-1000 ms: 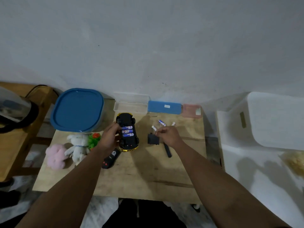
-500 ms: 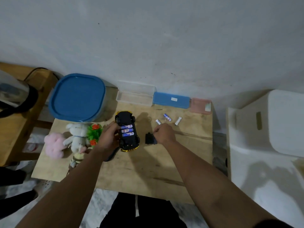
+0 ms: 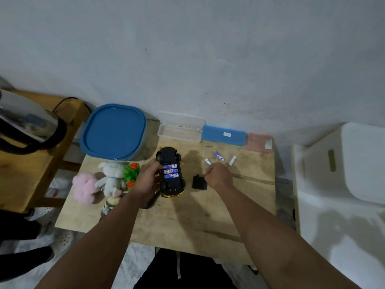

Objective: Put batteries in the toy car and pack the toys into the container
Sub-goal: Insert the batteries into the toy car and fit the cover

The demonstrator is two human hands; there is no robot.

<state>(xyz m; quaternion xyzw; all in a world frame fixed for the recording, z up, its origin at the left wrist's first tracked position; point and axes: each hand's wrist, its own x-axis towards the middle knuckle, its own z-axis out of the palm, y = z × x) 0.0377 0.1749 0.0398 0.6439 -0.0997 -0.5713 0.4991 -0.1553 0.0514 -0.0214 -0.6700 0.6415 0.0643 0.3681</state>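
Mid-frame, left hand (image 3: 146, 178) grips the upturned toy car (image 3: 170, 173); right hand (image 3: 218, 175) pinches a small screw beside the black cover (image 3: 199, 182)

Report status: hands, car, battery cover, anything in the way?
Left hand grips upturned toy car, three batteries seated. Right hand pinches something small beside loose battery cover. Three spare batteries behind; container still lidded.
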